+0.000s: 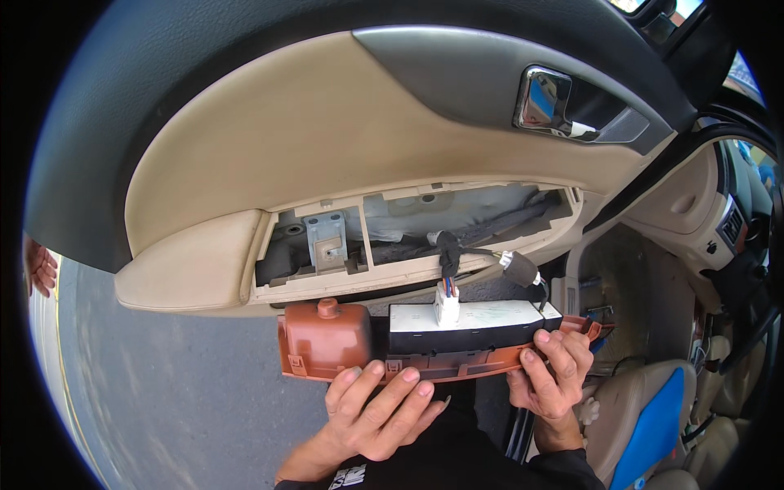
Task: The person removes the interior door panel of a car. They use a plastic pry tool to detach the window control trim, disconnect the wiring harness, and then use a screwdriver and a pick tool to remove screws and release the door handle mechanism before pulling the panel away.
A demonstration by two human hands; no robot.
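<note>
Both my hands hold a car door switch panel (330, 347), turned so its underside shows. Its body is orange-brown, with a cup-like pocket at the left and a black switch module (465, 340) with a white cover. Fingers of my left hand (380, 412) press along its near edge, left of the middle. My right hand (551, 380) grips the right end, fingers over the module's corner. A white plug (447, 307) sits in the module, its wires running up into the opening (457, 216) in the beige door armrest. A second connector (519, 269) with dark wrapping hangs beside it.
The beige door trim (310, 122) carries a chrome inner handle (543, 98). A metal bracket (327, 237) shows inside the opening. At right are a car seat (629, 408) with a blue piece on it and the dashboard. Another person's hand (39, 268) appears at far left.
</note>
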